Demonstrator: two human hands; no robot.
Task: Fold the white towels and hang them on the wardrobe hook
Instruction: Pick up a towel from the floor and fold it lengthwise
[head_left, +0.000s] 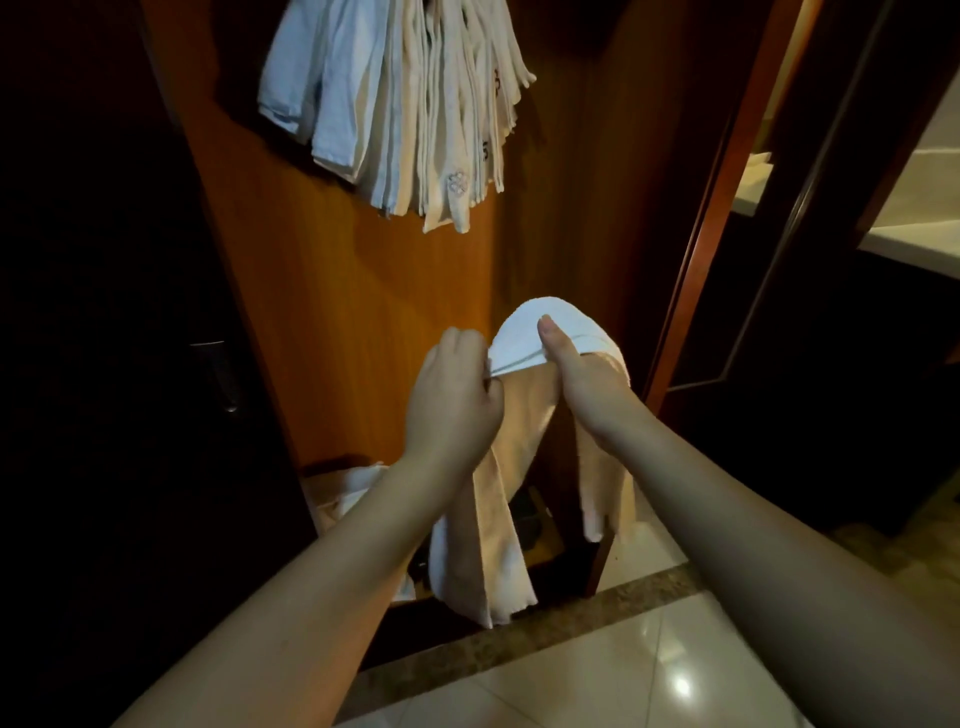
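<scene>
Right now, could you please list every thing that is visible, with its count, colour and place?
held towel: one, white, centre, draped over the right hand, ends hanging down
hanging towels: a bunch, count unclear, white, top of the wardrobe
towel pile: count unclear, white, wardrobe bottom, left
wardrobe: one, orange-brown wood, behind the hands
floor: pale glossy tiles, bottom
left hand: one, pinches the held towel's edge
right hand: one, grips the held towel

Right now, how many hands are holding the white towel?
2. The left hand pinches the white cloth towel at its left edge; the right hand grips it with its thumb on top.
</scene>
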